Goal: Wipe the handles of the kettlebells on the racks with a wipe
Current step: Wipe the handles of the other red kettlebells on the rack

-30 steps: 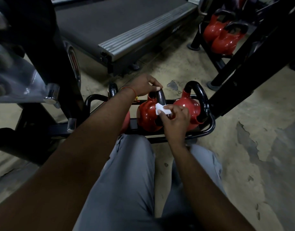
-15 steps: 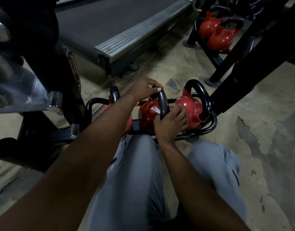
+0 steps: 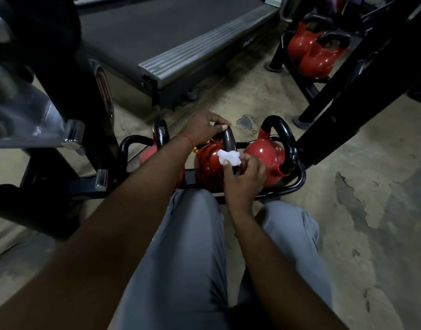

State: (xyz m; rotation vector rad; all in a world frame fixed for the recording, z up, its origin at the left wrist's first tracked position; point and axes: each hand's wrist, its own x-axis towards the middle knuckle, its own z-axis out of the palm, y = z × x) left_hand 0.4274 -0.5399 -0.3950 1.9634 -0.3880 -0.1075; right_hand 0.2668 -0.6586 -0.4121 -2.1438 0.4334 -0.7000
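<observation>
Gripping the top of the black handle (image 3: 229, 142) of the middle kettlebell (image 3: 208, 166): left hand (image 3: 204, 128), fingers curled over the arch. Right hand (image 3: 244, 181) pinches a white wipe (image 3: 229, 157) between thumb and fingertips and holds it against the lower near part of the same handle, close to the red body. Wipe is crumpled and touching the handle.

Low rack (image 3: 297, 184): black tube frame standing on the floor (image 3: 359, 151), carrying 3 red kettlebells in 1 row. Middle kettlebell sits at the rack's centre. Right kettlebell (image 3: 264, 154) stands upright at the rack's right end, just beside the middle one. Left kettlebell (image 3: 146, 156) is toward the rack's left end, mostly hidden behind the left forearm; only its handle top and a strip of body show.

Second rack (image 3: 309, 90) is at far right, well apart, with 2 far kettlebells (image 3: 309, 53) side by side on it. Treadmill (image 3: 181, 44) lies beyond the low rack. Grey trousers (image 3: 188, 258) fill the foreground, knees near the rack's near edge. Red thread (image 3: 182, 138) on left wrist.
</observation>
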